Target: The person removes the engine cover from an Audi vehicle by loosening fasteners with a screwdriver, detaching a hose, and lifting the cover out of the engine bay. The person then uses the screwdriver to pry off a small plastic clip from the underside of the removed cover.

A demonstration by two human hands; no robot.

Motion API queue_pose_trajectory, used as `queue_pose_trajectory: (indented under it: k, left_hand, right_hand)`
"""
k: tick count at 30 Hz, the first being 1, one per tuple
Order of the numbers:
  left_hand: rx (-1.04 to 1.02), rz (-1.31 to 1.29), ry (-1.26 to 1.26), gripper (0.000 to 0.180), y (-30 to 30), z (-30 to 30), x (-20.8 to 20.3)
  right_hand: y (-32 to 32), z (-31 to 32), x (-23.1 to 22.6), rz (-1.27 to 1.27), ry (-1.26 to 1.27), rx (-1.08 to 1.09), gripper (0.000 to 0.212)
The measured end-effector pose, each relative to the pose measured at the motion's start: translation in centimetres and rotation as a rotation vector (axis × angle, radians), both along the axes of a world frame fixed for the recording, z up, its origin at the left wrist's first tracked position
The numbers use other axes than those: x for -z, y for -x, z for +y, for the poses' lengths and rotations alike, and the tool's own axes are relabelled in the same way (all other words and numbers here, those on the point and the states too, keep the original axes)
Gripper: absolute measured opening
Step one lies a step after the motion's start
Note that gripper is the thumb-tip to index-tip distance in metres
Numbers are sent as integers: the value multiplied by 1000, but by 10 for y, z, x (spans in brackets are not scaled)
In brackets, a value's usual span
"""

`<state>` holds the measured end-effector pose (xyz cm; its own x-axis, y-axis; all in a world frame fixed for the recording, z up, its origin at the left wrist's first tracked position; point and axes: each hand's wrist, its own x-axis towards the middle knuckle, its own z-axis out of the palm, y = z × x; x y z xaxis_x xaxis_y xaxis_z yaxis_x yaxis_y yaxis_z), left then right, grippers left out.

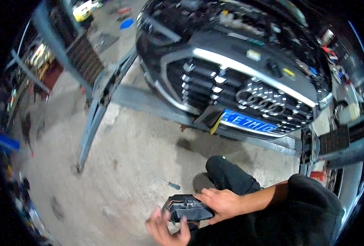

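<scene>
A black plastic box-like part with ridged edges is held low in front of me, above the floor. My right hand grips its right end, thumb and fingers around the casing. At its left end is my left hand, slightly blurred, with fingers apart and curved toward the part. The fingertips come close to the casing; whether they touch it I cannot tell. Beyond the part, a screwdriver with a dark handle lies on the concrete floor.
A dark car with its hood up and a chrome-studded grille stands ahead. Grey lift arms reach along the floor beside it, near a lift post. A blue item lies at the far left. My dark-trousered knee is beside the right hand.
</scene>
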<state>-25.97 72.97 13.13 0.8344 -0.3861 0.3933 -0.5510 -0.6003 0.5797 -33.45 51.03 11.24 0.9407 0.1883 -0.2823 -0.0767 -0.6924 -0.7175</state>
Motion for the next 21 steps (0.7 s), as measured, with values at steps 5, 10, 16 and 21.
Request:
queue_pose_trajectory:
  k: [5, 10, 16, 21]
  left_hand:
    - [922, 24, -494, 25, -33, -15, -264]
    - [1267, -573, -510, 26, -13, -58, -383]
    - [1576, -1337, -378, 30, 12, -95, -445]
    - [1253, -932, -251, 16, 39, -184, -525]
  right_hand:
    - [5, -45, -134, 5, -68, 184, 97]
    - [11, -90, -237, -154, -63, 262, 97]
    - [50, -129, -300, -254, 71, 522, 100]
    - [103, -105, -327, -408, 278, 737, 104]
